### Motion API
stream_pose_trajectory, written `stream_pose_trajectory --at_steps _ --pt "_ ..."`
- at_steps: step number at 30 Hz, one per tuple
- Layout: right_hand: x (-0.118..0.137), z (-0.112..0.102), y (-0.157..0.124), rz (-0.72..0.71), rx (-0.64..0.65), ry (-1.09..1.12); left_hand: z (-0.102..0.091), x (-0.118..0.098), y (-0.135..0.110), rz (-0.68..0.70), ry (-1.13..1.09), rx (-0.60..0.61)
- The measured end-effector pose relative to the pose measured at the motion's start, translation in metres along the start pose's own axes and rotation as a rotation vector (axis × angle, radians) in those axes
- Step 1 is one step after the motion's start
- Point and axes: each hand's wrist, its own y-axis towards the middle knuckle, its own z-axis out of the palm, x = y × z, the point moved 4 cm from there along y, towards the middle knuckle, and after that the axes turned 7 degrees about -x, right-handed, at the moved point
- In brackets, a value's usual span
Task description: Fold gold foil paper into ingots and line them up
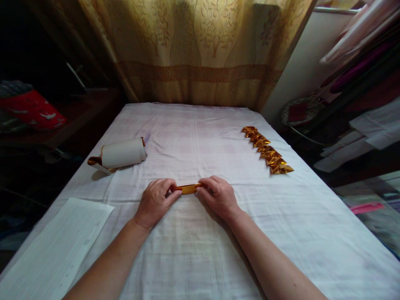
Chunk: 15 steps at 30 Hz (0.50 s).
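A narrow folded strip of shiny gold foil paper is stretched level between my hands, just over the white cloth. My left hand pinches its left end between thumb and fingers. At the other end my right hand grips it the same way. The fingertips cover both tips of the strip. To the right, several folded gold foil pieces lie in a slanting row. A roll of sheets, white outside with gold showing at its ends, rests to the left.
A white lined sheet lies at the front left. Behind the table hangs a gold patterned curtain. On the dark side table stands a red container. Hanging clothes and a pink object are at the right.
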Motion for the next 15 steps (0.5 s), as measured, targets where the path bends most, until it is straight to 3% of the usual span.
stream_pose_trajectory --at_steps 15 --pt "0.006 0.004 -0.003 0.03 -0.058 0.113 0.003 0.015 -0.002 -0.246 -0.269 -0.06"
